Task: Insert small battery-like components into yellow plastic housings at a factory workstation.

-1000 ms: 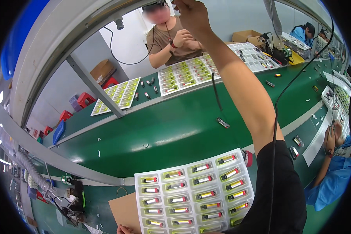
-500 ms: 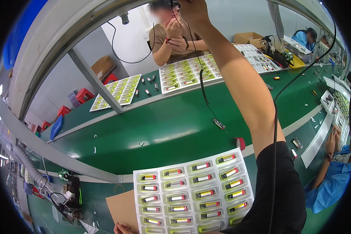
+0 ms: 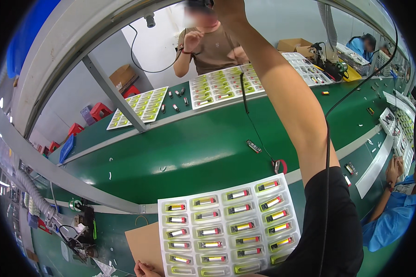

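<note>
My right arm stretches up across the view, and my right hand (image 3: pixel 229 10) is at the top edge by the overhead frame. Its fingers are cut off, so what it holds is hidden. At the bottom left, my left hand (image 3: pixel 146 269) has its fingers bunched on the edge of a brown cardboard sheet (image 3: pixel 142 242). Part of that sheet lies under a white plastic tray (image 3: pixel 163 240). Small cylindrical battery parts with red ends, such as one battery part (image 3: pixel 238 195), lie in most of the tray's pockets. Some pockets at the near edge show no such part.
A green conveyor belt (image 3: pixel 194 147) crosses beyond the tray, carrying a small circuit-like part (image 3: pixel 253 146) and a red ring-shaped item (image 3: pixel 283 167). A thin dark cord (image 3: pixel 245 99) hangs above it. Across the belt stands a person (image 3: pixel 212 46) behind filled trays. Another person in blue (image 3: pixel 390 217) works at the right.
The parts on the belt have shifted slightly left. The hanging dark cord has changed position. The person across has parted their hands. My right arm stays raised, and my left hand has barely moved.
</note>
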Motion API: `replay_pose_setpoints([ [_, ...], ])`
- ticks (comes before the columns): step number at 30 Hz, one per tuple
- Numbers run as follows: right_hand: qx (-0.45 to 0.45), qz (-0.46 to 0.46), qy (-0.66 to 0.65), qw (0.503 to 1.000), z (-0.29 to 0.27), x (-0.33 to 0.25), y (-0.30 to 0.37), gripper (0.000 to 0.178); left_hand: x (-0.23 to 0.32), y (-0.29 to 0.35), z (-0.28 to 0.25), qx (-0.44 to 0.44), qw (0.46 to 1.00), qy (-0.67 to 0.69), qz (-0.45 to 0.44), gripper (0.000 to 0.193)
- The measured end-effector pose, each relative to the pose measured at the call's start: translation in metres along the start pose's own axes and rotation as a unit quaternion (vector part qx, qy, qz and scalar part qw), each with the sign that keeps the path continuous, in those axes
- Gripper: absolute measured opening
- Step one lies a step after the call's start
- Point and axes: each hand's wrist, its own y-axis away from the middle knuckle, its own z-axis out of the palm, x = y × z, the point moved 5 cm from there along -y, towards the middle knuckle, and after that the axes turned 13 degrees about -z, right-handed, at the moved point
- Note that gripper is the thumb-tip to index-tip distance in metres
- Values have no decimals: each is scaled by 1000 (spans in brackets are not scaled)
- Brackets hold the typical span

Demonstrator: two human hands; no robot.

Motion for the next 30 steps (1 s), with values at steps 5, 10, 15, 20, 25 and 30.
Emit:
replay_pose_setpoints([
  [5, 98, 177, -322, 925, 19, 15, 14, 12, 8, 5, 6, -2, 1000, -11, 9, 30],
  [10, 104, 204, -281, 932, 29, 12, 22, 12, 6, 5, -10, 8, 1000, -21, 22, 29],
  [15, 115, 130, -313, 934, 26, 29, 16, 13, 6, 3, -4, 3, 999, -33, 19, 30],
  [20, 37, 55, -75, 995, -26, -35, 20, 19, -2, 1, 6, -3, 997, 64, -32, 24],
  [25, -161, 2, 78, 984, -119, -133, 99, 22, 30, 14, 27, 11, 997, 31, 73, 28],
  [30, -572, 97, 73, 811, -217, -230, 227, 20, 97, 43, -1, 0, 988, 99, 115, 36],
])
